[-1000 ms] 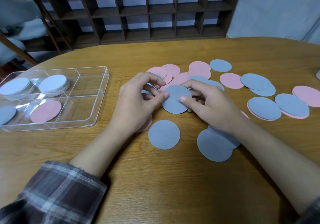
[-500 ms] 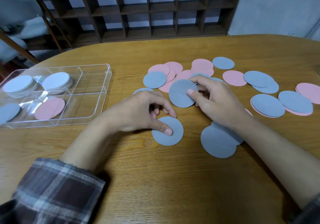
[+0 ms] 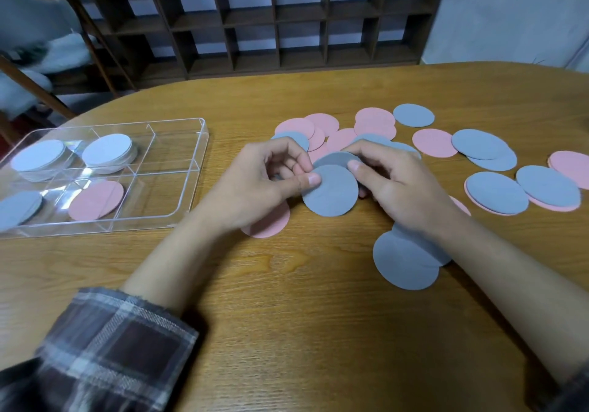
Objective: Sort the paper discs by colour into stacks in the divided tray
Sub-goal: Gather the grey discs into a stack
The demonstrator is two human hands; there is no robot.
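Item: grey disc (image 3: 331,193), held above the table (image 3: 287,316) at centre. Left hand (image 3: 264,182) pinches its left edge with thumb and curled fingers; right hand (image 3: 392,185) grips its upper right edge with thumb, together with a second grey disc (image 3: 338,157) just behind. Pink disc (image 3: 271,225) lies under the left hand. Loose discs (image 3: 497,193), pink and grey, are scattered far and right. Divided tray (image 3: 193,175), clear, stands at left and holds pale stacks in its far compartments, grey and pink discs in the near ones.

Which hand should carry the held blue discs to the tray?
Left. The left hand pinches the blue discs and lies nearer the tray; the right hand would have to cross over.
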